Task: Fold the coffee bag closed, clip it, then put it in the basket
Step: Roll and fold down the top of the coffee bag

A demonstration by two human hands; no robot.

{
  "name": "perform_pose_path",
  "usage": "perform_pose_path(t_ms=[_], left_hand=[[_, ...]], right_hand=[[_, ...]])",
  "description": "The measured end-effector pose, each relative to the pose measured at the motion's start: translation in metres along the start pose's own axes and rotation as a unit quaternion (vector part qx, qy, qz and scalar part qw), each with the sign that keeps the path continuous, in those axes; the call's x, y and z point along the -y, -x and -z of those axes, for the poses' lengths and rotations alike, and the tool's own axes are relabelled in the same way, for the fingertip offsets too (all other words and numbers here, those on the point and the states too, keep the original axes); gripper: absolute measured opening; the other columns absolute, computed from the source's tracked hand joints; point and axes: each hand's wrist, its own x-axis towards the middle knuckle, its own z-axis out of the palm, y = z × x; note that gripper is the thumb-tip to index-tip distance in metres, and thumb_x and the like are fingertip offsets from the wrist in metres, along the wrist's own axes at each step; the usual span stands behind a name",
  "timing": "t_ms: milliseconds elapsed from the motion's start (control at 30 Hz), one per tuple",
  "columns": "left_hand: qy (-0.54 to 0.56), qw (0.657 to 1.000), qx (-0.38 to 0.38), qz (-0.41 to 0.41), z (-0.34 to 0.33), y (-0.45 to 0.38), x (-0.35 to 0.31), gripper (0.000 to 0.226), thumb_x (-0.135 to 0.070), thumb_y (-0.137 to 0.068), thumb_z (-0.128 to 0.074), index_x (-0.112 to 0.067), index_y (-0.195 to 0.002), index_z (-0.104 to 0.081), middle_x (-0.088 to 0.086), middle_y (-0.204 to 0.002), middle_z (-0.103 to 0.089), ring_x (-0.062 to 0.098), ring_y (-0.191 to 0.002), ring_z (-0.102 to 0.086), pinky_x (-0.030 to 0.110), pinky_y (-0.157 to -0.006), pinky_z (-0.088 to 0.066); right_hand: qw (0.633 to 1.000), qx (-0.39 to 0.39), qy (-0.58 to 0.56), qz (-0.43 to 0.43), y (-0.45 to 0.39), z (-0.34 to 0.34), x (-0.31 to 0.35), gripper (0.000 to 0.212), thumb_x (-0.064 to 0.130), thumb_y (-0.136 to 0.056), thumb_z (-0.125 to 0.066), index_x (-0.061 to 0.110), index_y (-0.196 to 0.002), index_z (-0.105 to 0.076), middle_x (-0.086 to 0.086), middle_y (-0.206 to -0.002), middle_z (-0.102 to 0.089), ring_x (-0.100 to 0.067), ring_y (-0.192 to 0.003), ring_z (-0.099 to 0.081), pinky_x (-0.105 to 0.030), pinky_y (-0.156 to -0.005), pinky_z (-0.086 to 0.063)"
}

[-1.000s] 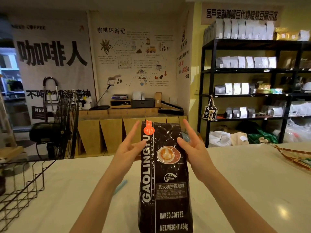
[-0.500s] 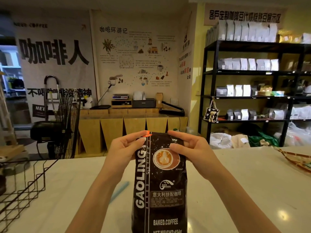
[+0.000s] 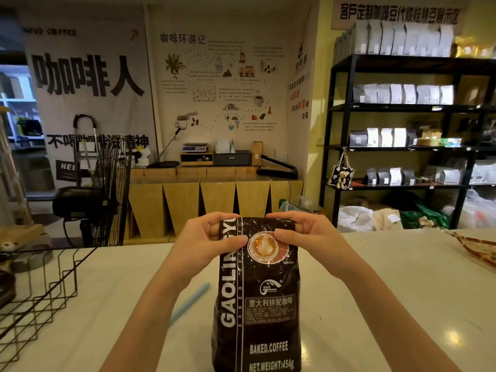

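The coffee bag (image 3: 257,296) top has folded lower, both hands' grip, left hand (image 3: 206,240) and right hand (image 3: 308,237), pinching its folded edge.

Warm, dim indoor light fills the scene, with brighter daylight at the far left window (image 3: 16,84). A small glare spot sits on the pale counter (image 3: 451,334), and the glossy coffee bag (image 3: 257,296) shows faint reflections. Wide-angle distortion bends the edges; background shelves (image 3: 402,108) look soft.

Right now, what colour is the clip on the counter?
Light blue; the clip lies left of the bag, seen in the head view.
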Motion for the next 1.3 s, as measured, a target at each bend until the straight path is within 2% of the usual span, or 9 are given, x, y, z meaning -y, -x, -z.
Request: perform_pose_path(t_ms=[267,533,633,700,833,900,1000,1133,1300], left_hand=[[0.017,1.000,-0.007,0.016,0.001,-0.002,0.005,0.013,-0.012,-0.074,-0.067,-0.011,-0.086,-0.065,0.000,-0.063,-0.075,0.014,-0.067,-0.072,0.019,-0.060,-0.056],[0.018,0.999,-0.024,0.027,0.000,-0.002,0.004,0.010,-0.019,-0.076,-0.065,-0.012,-0.080,-0.070,-0.002,-0.063,-0.074,0.007,-0.061,-0.069,0.014,-0.055,-0.053],[-0.025,0.998,-0.045,0.021,0.002,-0.004,0.007,0.016,-0.028,-0.076,-0.064,-0.016,-0.083,-0.073,-0.003,-0.093,-0.072,0.009,-0.088,-0.065,0.020,-0.072,-0.046],[-0.044,0.997,-0.060,0.013,0.002,-0.005,0.009,0.018,-0.029,-0.076,-0.064,-0.016,-0.085,-0.073,-0.008,-0.111,-0.061,0.005,-0.101,-0.056,0.019,-0.076,-0.040],[0.048,0.998,0.004,0.032,-0.004,-0.002,0.009,0.015,-0.022,-0.084,-0.056,-0.019,-0.094,-0.065,-0.004,-0.091,-0.073,0.011,-0.082,-0.068,0.019,-0.069,-0.049],[0.066,0.997,0.017,0.033,-0.006,-0.001,0.011,0.011,-0.020,-0.085,-0.053,-0.015,-0.077,-0.059,-0.008,-0.072,-0.070,0.010,-0.067,-0.066,0.021,-0.064,-0.050],[0.082,0.996,0.015,0.032,-0.009,-0.001,0.012,0.012,-0.020,-0.085,-0.053,-0.017,-0.075,-0.057,-0.004,-0.065,-0.065,0.009,-0.061,-0.062,0.020,-0.059,-0.049],[0.120,0.992,-0.005,0.033,-0.011,-0.002,0.013,0.016,-0.026,-0.080,-0.057,-0.020,-0.088,-0.068,0.000,-0.074,-0.072,0.014,-0.068,-0.066,0.023,-0.063,-0.053],[0.155,0.986,-0.010,0.066,-0.013,-0.004,0.014,0.028,-0.036,-0.069,-0.059,-0.011,-0.078,-0.069,0.003,-0.067,-0.073,0.014,-0.064,-0.068,0.024,-0.064,-0.053]], right_hand=[[1.000,0.013,0.019,-0.001,0.000,0.002,0.004,0.017,0.007,-0.082,-0.058,0.015,-0.096,-0.065,0.006,-0.073,-0.075,-0.011,-0.075,-0.072,-0.016,-0.061,-0.054],[0.997,0.006,0.076,0.005,0.001,0.001,0.002,0.013,0.014,-0.085,-0.057,0.021,-0.088,-0.066,0.011,-0.069,-0.073,-0.006,-0.074,-0.070,-0.015,-0.060,-0.053],[0.995,-0.010,0.099,0.008,0.000,0.001,-0.001,0.014,0.022,-0.085,-0.056,0.028,-0.092,-0.066,0.006,-0.089,-0.070,-0.008,-0.087,-0.068,-0.017,-0.067,-0.053],[0.990,-0.020,0.142,0.003,-0.003,0.001,-0.004,0.016,0.036,-0.079,-0.057,0.036,-0.093,-0.064,0.001,-0.114,-0.057,-0.014,-0.108,-0.057,-0.025,-0.084,-0.052],[0.979,-0.023,0.199,0.023,-0.004,0.000,-0.004,0.026,0.050,-0.070,-0.053,0.042,-0.091,-0.065,0.022,-0.137,-0.032,-0.004,-0.133,-0.021,-0.032,-0.106,-0.021],[0.989,-0.017,0.148,0.021,-0.004,0.000,-0.003,0.026,0.042,-0.074,-0.055,0.033,-0.095,-0.068,0.025,-0.131,-0.044,0.000,-0.128,-0.033,-0.022,-0.102,-0.028],[0.999,-0.002,0.047,-0.010,0.000,-0.001,-0.004,0.016,0.022,-0.084,-0.056,0.019,-0.092,-0.069,0.014,-0.084,-0.072,-0.004,-0.086,-0.066,-0.012,-0.071,-0.050],[0.999,-0.021,0.031,-0.014,0.000,-0.002,-0.007,0.014,0.019,-0.085,-0.056,0.015,-0.089,-0.069,0.006,-0.076,-0.072,-0.008,-0.076,-0.069,-0.016,-0.069,-0.053],[1.000,-0.021,-0.001,-0.021,0.000,-0.004,-0.006,0.012,0.018,-0.084,-0.058,0.015,-0.087,-0.070,0.004,-0.072,-0.073,-0.010,-0.072,-0.069,-0.017,-0.067,-0.053]])
